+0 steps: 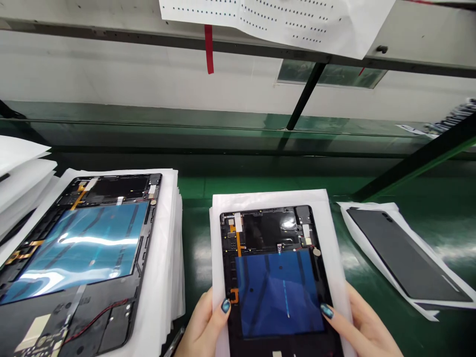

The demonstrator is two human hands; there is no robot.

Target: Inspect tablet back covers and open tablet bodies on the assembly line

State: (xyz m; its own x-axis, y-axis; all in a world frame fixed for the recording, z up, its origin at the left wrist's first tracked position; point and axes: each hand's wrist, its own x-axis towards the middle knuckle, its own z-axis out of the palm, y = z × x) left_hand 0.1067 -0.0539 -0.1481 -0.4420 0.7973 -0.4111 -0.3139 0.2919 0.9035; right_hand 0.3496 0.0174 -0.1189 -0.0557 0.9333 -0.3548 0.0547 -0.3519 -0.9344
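My left hand [207, 325] and my right hand [362, 325] hold an opened tablet [277, 292] by its two long sides, together with the white packing sheet [219, 248] under it. Both thumbs press on the tablet's edges, and the other fingers pass beneath the sheet, mostly hidden. Its inside faces up: a large blue film covers the middle, with orange flex cables at the left and black parts along the top. The lower end runs out of view.
To the left, another opened tablet [85, 248] lies on a tall stack of white sheets [171, 258], with more white sheets [22, 183] beyond. A grey back cover [409, 253] rests on white wrapping at the right. The bench [197, 233] is green; a dark slanted bar [420, 158] crosses the right.
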